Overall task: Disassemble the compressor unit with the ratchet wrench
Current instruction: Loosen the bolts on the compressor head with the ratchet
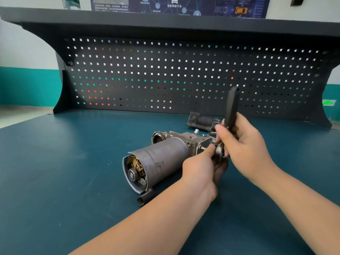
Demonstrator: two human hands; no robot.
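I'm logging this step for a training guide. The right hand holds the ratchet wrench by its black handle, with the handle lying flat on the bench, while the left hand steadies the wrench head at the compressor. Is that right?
Not quite. In the head view the right hand holds the ratchet wrench with its black handle pointing up, off the bench. The rest holds: the left hand steadies the wrench head at the compressor.

Under your hands the compressor unit (160, 159) shows a dull grey metal cylinder, smooth but scuffed, with brassy, shinier parts inside its open end at 7 o'clock. Its housing toward 1 o'clock is rough, cast-looking metal, stained and matt. The ratchet wrench (232, 107) you hold has a matt black handle, plastic or rubber by its look, and a bright metal head. The table (55, 162) is a matt teal mat, lightly scratched. At 12 o'clock the pegboard (165, 74) is matt black perforated sheet metal.
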